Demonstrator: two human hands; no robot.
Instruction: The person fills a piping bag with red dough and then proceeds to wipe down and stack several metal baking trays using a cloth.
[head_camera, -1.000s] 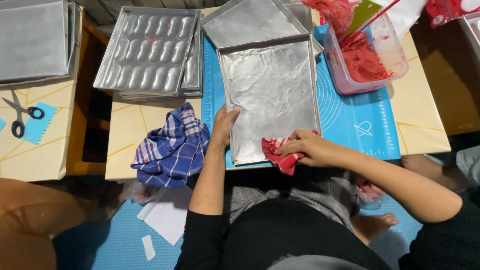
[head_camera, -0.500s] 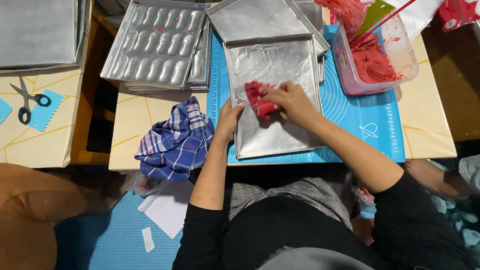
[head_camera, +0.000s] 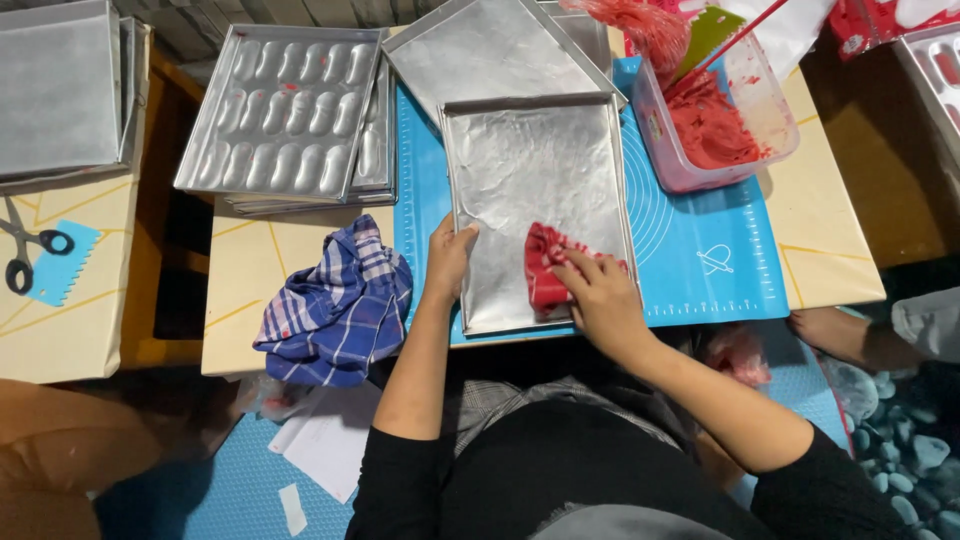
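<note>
A flat metal baking tray (head_camera: 535, 160) lies on a blue silicone mat (head_camera: 700, 250) in front of me. My right hand (head_camera: 600, 295) presses a red cloth (head_camera: 545, 270) onto the tray's floor near its front right corner. My left hand (head_camera: 448, 258) grips the tray's left rim near the front. Both forearms come up from the bottom of the view in black sleeves.
A blue checked cloth (head_camera: 335, 305) lies left of the tray. Moulded metal trays (head_camera: 285, 110) are stacked at the back left, another flat tray (head_camera: 490, 45) behind. A clear tub of red batter (head_camera: 715, 125) stands at the right. Scissors (head_camera: 25, 255) lie far left.
My right hand carried the red cloth from the table's front edge onto the tray, then drew it back toward the front right. My left hand stayed on the tray's left rim.
</note>
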